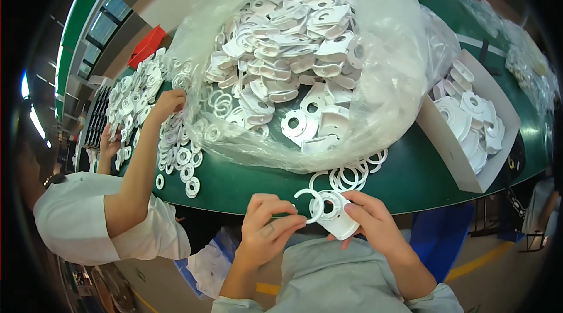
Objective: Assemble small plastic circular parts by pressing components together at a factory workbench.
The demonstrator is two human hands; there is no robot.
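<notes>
1. Because small round parts lie loose near the edge of the green table, a brush from the co-worker's sleeve could send some to the floor.
2. Thumb and fingertips of the left hand pinch a slim white ring; so narrow a hold on smooth plastic could let it twist or slip.
3. Across from it, a white housing with a round collar hangs in front of the torso – nothing visible beneath to catch either piece. The ring overlaps it in view; whether they touch I cannot tell. A crooked push could scuff or bend the ring.
4. Loose rings lie by the plastic bag's near edge; tugging the film could scatter them.
5. The right hand grips the housing, thumb on top, fingers beneath – an uneven squeeze could tilt it.
6. Parts heap high in the cardboard box; a knock could spill some.
</notes>
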